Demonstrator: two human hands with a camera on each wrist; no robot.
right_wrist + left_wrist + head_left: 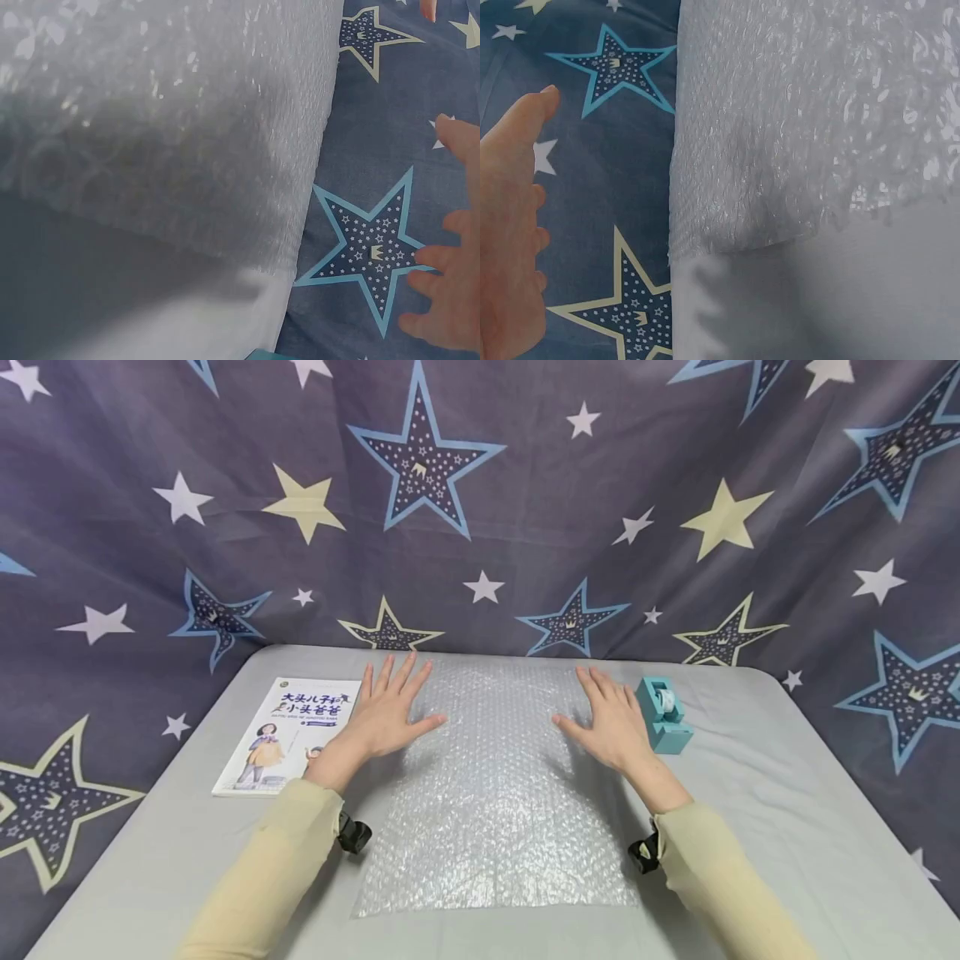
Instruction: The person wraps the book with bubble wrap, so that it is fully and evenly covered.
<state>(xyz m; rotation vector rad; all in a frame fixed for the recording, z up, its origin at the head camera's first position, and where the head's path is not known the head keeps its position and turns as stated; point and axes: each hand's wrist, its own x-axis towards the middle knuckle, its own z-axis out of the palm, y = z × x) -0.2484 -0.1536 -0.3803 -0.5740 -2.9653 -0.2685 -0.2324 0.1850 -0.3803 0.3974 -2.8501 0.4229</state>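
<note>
A clear sheet of bubble wrap [495,793] lies flat down the middle of the table. My left hand [386,714], fingers straight and spread, hovers over the sheet's left edge and holds nothing. On the other side my right hand [611,722] is held over the right edge, also with spread fingers and nothing in it. Left of my left hand lies a white picture book [258,739], its lower right part hidden behind the wrist. A teal tape dispenser [667,735] with a roll of tape stands just right of my right hand.
A light grey cloth covers the table [757,793]. Behind it and at both sides hangs a dark curtain [540,518] printed with stars. Dark cameras are strapped to both wrists.
</note>
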